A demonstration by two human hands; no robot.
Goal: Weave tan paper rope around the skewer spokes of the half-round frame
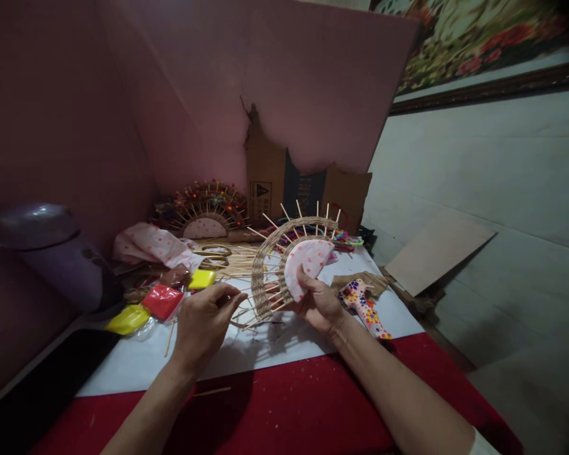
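Note:
A half-round woven fan (264, 275), made of thin sticks laced with brown twine around a pink-spotted white cloth half-circle (308, 262), is held up over the table. My right hand (320, 303) grips it from the lower right, thumb on the cloth and fingers behind. At the fan's lower left, my left hand (206, 319) is closed in a pinch on a thin strand of twine (241, 324), beside the stick ends. Bare stick tips stick out past the woven outer band.
Behind stand a similar decorated fan (203, 226), loose sticks (241, 260) and torn cardboard (268, 170). Yellow and red packets (162, 301), spotted cloth (152, 245) and a purple bottle (71, 265) are left. A flower-patterned glue gun (364, 308) lies right, on white paper over red cloth (284, 404).

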